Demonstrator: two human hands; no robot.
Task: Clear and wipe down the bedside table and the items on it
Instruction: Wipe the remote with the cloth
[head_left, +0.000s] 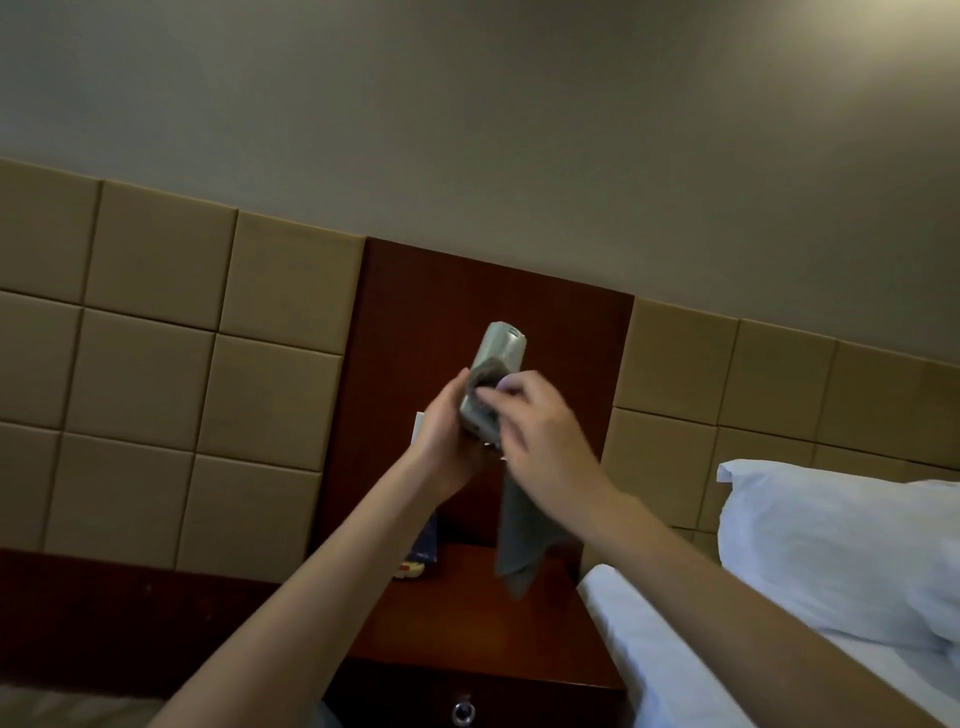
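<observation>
Silver-grey remote upright, slight tilt, up above tabletop. Grey cloth bunched round its mid, tail hanging down. Tabletop dark red-brown wood; small blurred item at back L.

Head camera is looking forward and slightly downward from above the bedside table, sitting near it, facing the padded wall, frame tilting.

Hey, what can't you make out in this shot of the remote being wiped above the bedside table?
Head view only.
- Remote: lower half hidden by the grey cloth, left hand and right hand; buttons blurred.
- Small coloured item on the bedside table: mostly behind the left forearm, unidentifiable.
- White wall plate: largely behind the left hand.
- Drawer: cut off by the bottom edge.
</observation>
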